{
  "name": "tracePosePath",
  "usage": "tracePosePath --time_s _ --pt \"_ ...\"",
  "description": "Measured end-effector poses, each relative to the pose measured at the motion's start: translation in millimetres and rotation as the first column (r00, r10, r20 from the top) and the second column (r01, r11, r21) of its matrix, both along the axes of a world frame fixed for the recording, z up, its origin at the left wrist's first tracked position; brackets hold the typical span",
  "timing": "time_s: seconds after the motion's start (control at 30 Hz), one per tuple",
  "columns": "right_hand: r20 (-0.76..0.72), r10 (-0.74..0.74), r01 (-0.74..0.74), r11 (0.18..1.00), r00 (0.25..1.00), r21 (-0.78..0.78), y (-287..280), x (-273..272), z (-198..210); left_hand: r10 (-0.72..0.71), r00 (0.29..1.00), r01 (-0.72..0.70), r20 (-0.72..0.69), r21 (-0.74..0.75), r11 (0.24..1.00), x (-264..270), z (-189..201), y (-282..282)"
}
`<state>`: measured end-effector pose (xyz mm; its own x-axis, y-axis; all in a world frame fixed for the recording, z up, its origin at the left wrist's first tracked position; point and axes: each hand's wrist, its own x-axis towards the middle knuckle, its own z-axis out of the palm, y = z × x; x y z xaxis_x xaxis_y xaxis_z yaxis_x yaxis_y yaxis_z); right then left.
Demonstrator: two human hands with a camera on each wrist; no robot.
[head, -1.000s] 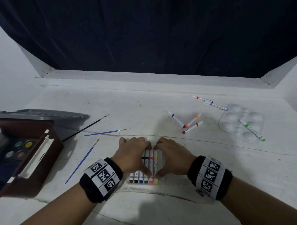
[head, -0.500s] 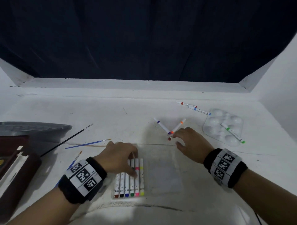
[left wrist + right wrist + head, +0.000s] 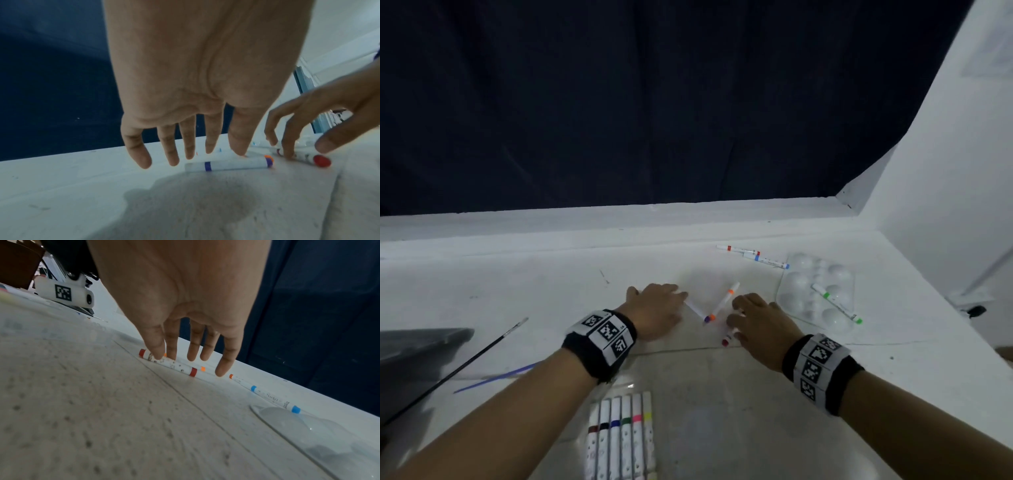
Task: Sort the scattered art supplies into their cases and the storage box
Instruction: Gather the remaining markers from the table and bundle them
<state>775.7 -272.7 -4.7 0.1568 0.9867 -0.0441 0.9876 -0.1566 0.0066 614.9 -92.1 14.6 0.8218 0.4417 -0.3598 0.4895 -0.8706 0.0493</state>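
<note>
My left hand (image 3: 658,307) hovers palm down with straight fingers (image 3: 173,155) over a white marker with a purple band (image 3: 226,164); its thumb tip touches the markers there. A marker with orange ends (image 3: 723,300) crosses the purple one (image 3: 697,310). My right hand (image 3: 753,317) is down on the red-capped marker (image 3: 171,364), which lies on the table with the thumb and forefinger pinching it from either side. The clear marker case (image 3: 621,440) with several markers lies near me.
A clear paint palette (image 3: 799,291) at the right carries a green marker (image 3: 835,304). A red marker (image 3: 738,249) and a blue one (image 3: 770,262) lie behind. A black brush (image 3: 455,370), a blue brush (image 3: 496,377) and a grey lid (image 3: 414,346) are at the left.
Both hands left the marker case and reached forward to the loose markers. The left hand now hovers over the purple marker and the right fingers have settled on the red one.
</note>
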Motion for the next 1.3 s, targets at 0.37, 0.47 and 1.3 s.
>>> tracePosePath --time_s 0.37,0.47,1.3 --pt "-0.054 -0.021 0.026 0.996 0.998 0.091 -18 8 1 -0.16 0.986 0.139 0.056 0.278 0.951 -8 2 2" --pt "-0.201 -0.088 0.114 0.986 0.976 0.12 -26 -2 10 -0.125 0.987 0.102 0.1 0.217 0.971 -20 4 -1" --pt "-0.891 0.059 0.327 0.918 0.449 0.226 -52 -80 13 0.765 0.333 -0.011 0.551 -0.809 0.588 -145 24 -116"
